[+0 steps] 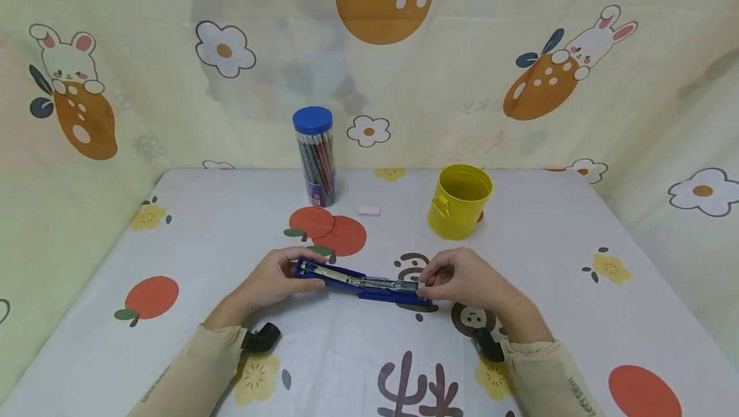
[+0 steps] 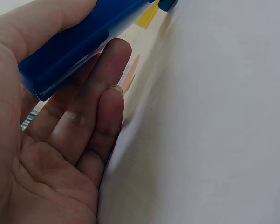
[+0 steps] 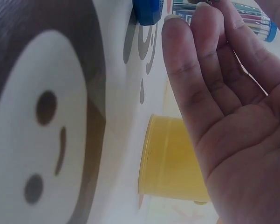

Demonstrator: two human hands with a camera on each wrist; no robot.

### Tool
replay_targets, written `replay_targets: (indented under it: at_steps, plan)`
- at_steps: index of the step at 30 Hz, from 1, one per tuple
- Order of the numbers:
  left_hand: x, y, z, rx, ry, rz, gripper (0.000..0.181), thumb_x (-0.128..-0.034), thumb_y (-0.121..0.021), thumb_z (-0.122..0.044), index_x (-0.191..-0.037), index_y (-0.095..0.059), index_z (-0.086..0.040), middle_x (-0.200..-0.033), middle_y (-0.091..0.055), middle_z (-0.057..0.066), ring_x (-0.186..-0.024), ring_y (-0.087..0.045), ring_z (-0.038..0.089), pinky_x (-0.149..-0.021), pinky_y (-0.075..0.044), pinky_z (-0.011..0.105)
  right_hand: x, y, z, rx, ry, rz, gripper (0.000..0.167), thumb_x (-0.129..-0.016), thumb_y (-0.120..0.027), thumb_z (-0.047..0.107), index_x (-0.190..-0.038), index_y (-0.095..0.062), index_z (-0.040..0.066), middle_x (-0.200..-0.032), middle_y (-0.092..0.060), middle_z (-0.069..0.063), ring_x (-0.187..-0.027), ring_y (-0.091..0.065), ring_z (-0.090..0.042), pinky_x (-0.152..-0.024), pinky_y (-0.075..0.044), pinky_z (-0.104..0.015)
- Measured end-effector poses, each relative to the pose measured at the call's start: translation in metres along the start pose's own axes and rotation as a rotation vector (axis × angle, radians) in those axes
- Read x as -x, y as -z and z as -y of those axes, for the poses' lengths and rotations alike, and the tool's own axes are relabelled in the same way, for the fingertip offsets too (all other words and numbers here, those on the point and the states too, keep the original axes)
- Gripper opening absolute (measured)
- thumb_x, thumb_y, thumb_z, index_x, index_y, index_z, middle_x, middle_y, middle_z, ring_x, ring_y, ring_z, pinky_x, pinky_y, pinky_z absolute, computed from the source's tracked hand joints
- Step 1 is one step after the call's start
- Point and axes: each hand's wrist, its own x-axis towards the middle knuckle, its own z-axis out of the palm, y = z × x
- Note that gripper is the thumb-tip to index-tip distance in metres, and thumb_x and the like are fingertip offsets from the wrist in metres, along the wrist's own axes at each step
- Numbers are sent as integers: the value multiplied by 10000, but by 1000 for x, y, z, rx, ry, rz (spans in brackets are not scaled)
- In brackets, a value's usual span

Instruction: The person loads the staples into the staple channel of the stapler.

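Note:
A blue stapler (image 1: 360, 285) lies unfolded nearly flat above the table, its metal inside facing up. My left hand (image 1: 283, 276) grips its left end, thumb in front and fingers behind. In the left wrist view the thumb presses along the blue casing (image 2: 79, 46), and the other fingers sit beneath and behind it. At the stapler's right end, my right hand (image 1: 462, 282) pinches a small metal piece (image 3: 208, 1) between thumb and fingertips; its exact shape is mostly hidden. The blue tip (image 3: 147, 11) of the stapler shows beside those fingers in the right wrist view.
A clear tub of pencils (image 1: 315, 157) with a blue lid stands at the back. Right of it lies a small pink block (image 1: 369, 210), perhaps an eraser. A yellow bucket (image 1: 453, 212) stands behind my right hand. Patterned cloth covers the table (image 1: 323, 365) and walls.

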Motion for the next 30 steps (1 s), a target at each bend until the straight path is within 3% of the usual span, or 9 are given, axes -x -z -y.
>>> replay_targets:
  at_steps: [11, 22, 30]
  plan:
    - [1, 0, -2, -13, 6, -3, 405, -833, -841, -127, -1208, -698, -76, -1252, -625, 144, -1000, -660, 267, -823, -563, 307, 0, 0, 2, 8, -40, -9, 131, -830, -846, 182, -903, -757, 119, -795, -673, 7, -741, -621, -216, -662, -553, -280]
    - [2, 1, -2, -49, 17, -18, 406, -844, -832, -143, -1216, -693, -60, -1231, -639, 147, -963, -646, 267, -766, -556, 288, -3, -1, -1, -3, 5, -11, 115, -816, -860, 172, -886, -782, 126, -810, -687, 38, -728, -647, -188, -656, -564, -284]
    - [2, 1, -2, -26, 26, -19, 408, -819, -851, -135, -1196, -705, -85, -1215, -657, 123, -938, -659, 266, -747, -562, 302, -1, -1, -3, -5, 43, -8, 153, -804, -870, 178, -921, -781, 135, -801, -675, 52, -725, -638, -160, -656, -556, -280]
